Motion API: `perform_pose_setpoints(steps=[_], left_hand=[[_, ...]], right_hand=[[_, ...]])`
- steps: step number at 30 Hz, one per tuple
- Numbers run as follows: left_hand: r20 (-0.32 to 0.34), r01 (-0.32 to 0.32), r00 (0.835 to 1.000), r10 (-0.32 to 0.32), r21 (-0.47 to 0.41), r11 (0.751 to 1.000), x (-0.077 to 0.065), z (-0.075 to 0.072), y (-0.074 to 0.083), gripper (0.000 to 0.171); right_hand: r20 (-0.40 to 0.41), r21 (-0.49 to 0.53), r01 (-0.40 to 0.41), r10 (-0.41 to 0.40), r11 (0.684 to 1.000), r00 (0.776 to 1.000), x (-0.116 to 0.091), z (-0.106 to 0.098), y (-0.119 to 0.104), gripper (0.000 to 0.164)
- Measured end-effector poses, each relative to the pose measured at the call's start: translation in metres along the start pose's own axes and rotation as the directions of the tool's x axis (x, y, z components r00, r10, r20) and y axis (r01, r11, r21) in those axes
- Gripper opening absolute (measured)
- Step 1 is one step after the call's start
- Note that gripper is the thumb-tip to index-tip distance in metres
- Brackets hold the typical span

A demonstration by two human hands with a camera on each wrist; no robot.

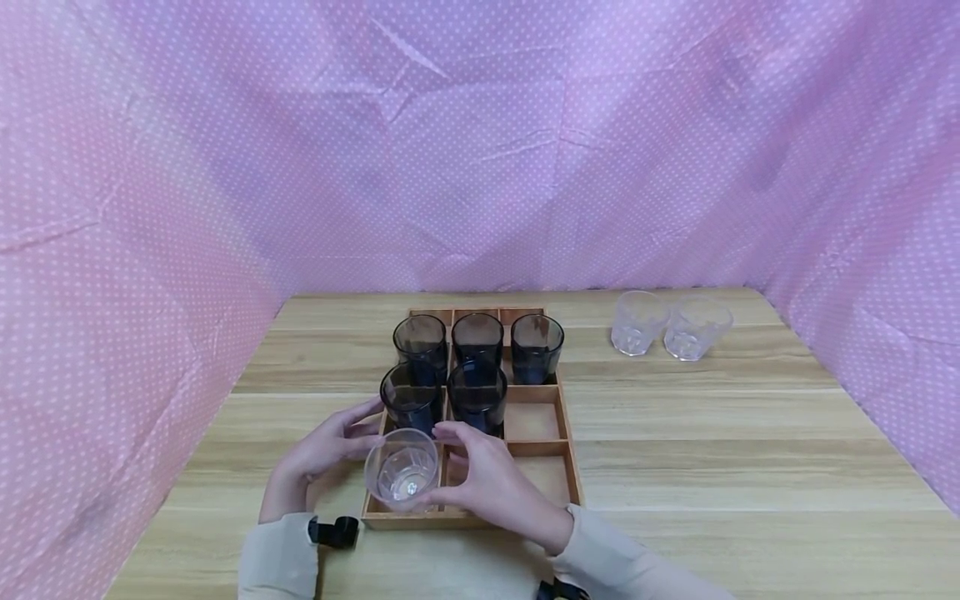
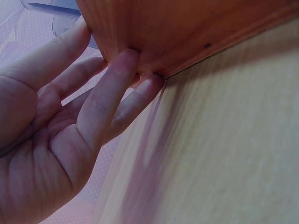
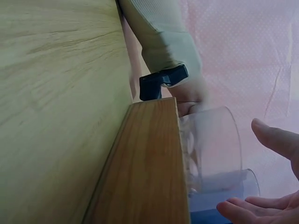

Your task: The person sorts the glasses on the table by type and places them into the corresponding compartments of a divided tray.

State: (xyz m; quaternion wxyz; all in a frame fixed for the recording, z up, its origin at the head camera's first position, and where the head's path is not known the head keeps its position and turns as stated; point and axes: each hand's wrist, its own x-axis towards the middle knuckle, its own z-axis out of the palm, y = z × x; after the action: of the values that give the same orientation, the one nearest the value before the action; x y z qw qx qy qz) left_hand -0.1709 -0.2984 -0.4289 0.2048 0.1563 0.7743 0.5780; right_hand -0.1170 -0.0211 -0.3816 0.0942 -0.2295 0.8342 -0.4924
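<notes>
A clear glass (image 1: 405, 475) stands in the front left compartment of a wooden divided box (image 1: 480, 521). My right hand (image 1: 487, 479) is beside that glass, thumb and fingers spread. In the right wrist view a gap shows between the right hand (image 3: 271, 205) and the clear glass (image 3: 215, 144). Fingertips of my left hand (image 1: 333, 442) touch the box's left side, as the left wrist view shows with the left hand (image 2: 65, 126) against the wooden wall (image 2: 154, 37). Dark glasses fill the back row, and a dark glass (image 1: 477, 398) occupies the middle compartment beside another dark glass (image 1: 411, 400).
Two clear glasses stand at the back right of the table: one clear glass (image 1: 636, 323) close to the other clear glass (image 1: 693, 329). Pink dotted cloth (image 1: 480, 167) hangs around the back and sides. Bare wood tabletop (image 1: 712, 450) extends right of the box.
</notes>
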Motion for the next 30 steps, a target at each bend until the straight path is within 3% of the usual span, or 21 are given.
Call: perform_pose_setpoints(steps=[6,12,20,30], left_hand=[[-0.004,0.006,1.0,-0.006,0.009,1.0,0.0,0.0,0.0,0.08],[-0.002,0.007,1.0,-0.007,0.007,1.0,0.001,-0.001,0.0,0.08],[0.015,0.0,1.0,0.0,-0.004,1.0,0.001,-0.001,0.0,0.081],[0.016,0.004,1.0,-0.004,-0.005,1.0,0.0,-0.002,0.001,0.081]], right_hand=[[-0.007,0.085,-0.022,0.023,0.996,1.0,-0.006,-0.011,0.002,0.076],[-0.037,0.101,0.005,-0.002,0.995,0.999,-0.014,-0.023,0.008,0.074],[-0.065,0.075,-0.015,0.02,0.997,0.998,-0.025,-0.04,0.015,0.073],[-0.118,0.159,-0.036,0.055,0.987,0.991,-0.04,-0.062,0.034,0.07]])
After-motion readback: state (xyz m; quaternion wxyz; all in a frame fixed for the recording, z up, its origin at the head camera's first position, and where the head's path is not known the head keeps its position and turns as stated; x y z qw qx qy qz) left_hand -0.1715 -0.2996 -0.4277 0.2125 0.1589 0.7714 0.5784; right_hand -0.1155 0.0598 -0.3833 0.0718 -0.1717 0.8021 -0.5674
